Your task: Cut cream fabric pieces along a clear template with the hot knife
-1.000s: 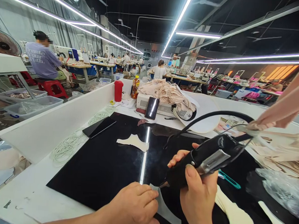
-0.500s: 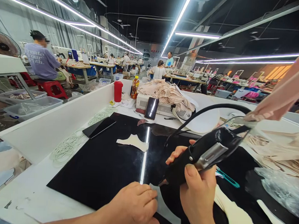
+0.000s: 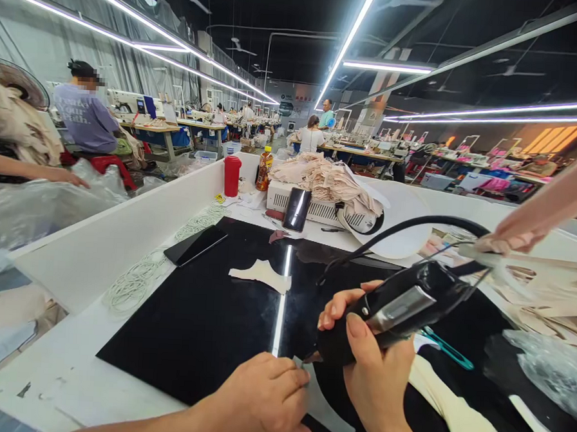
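My right hand is wrapped round a black corded hand tool with a metal plate on its side. Its tip rests at the top edge of a thin pale fabric piece on the glossy black work surface. My left hand presses flat on that fabric piece with curled fingers, just left of the tool tip. The tool's black cable arcs up and back to the right. A cream strip of fabric lies under my right wrist.
A cut cream fabric scrap, a black phone and rubber bands lie left. Behind stand a red cup, a bottle, and a white box piled with beige garments. Teal scissors and plastic wrap lie right. A co-worker's arm holds plastic at left.
A co-worker's arm with clear plastic and beige fabric has come into view at the far left. My hands and the tool stay almost in place.
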`<action>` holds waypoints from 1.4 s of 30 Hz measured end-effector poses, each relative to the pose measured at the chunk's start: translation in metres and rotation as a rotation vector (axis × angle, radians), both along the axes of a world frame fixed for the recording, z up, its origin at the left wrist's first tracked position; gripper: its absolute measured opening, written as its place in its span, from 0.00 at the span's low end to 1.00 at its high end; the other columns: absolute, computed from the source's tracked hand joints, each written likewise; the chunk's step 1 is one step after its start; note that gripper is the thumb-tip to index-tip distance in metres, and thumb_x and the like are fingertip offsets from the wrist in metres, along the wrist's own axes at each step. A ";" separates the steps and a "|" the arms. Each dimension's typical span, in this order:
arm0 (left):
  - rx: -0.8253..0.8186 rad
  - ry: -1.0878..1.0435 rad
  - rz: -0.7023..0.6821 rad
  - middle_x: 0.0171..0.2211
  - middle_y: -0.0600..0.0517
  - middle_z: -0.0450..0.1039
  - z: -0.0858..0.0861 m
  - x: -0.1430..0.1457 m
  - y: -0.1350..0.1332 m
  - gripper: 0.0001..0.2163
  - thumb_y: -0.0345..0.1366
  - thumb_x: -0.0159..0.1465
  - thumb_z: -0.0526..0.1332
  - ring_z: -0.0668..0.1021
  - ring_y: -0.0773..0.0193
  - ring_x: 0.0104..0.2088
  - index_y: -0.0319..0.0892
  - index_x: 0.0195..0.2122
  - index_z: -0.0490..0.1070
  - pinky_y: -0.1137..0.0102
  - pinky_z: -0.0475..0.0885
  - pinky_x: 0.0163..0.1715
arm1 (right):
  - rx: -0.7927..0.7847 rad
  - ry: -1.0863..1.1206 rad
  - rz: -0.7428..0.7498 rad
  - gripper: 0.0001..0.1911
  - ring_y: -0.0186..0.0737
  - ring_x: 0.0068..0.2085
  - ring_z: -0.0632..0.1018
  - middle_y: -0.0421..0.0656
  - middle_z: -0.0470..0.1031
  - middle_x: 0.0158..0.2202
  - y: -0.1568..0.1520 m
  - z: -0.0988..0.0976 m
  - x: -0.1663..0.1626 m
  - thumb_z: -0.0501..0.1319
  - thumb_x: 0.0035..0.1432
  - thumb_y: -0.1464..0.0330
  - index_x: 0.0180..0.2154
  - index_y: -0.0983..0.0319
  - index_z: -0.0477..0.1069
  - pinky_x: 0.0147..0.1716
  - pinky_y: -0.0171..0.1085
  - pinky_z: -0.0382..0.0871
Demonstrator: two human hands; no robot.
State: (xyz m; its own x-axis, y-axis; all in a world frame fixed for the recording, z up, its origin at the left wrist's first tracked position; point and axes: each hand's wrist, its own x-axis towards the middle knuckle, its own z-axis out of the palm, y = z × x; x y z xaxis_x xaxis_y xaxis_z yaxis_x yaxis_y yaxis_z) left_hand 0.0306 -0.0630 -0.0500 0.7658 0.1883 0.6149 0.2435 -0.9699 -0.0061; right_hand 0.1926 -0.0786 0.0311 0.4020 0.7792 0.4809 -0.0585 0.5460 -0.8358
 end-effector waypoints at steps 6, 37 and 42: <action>-0.013 0.052 0.008 0.45 0.48 0.81 -0.003 0.000 -0.001 0.17 0.49 0.70 0.63 0.80 0.61 0.42 0.38 0.40 0.73 0.68 0.73 0.34 | 0.011 0.006 -0.006 0.17 0.36 0.28 0.75 0.35 0.73 0.31 0.001 -0.001 -0.001 0.67 0.63 0.63 0.49 0.53 0.63 0.31 0.40 0.74; -0.134 0.095 -0.018 0.50 0.47 0.77 0.016 -0.005 -0.007 0.09 0.41 0.73 0.59 0.80 0.58 0.48 0.40 0.45 0.72 0.65 0.78 0.43 | -0.008 0.059 -0.073 0.17 0.35 0.27 0.74 0.35 0.73 0.29 -0.031 0.017 0.022 0.69 0.60 0.62 0.48 0.53 0.67 0.28 0.38 0.74; -0.158 0.114 -0.029 0.51 0.47 0.77 0.023 -0.007 -0.008 0.08 0.39 0.73 0.60 0.80 0.56 0.49 0.40 0.47 0.72 0.62 0.79 0.44 | -0.011 0.023 -0.106 0.17 0.36 0.26 0.73 0.37 0.73 0.29 -0.053 0.015 0.034 0.69 0.60 0.60 0.49 0.53 0.68 0.25 0.38 0.74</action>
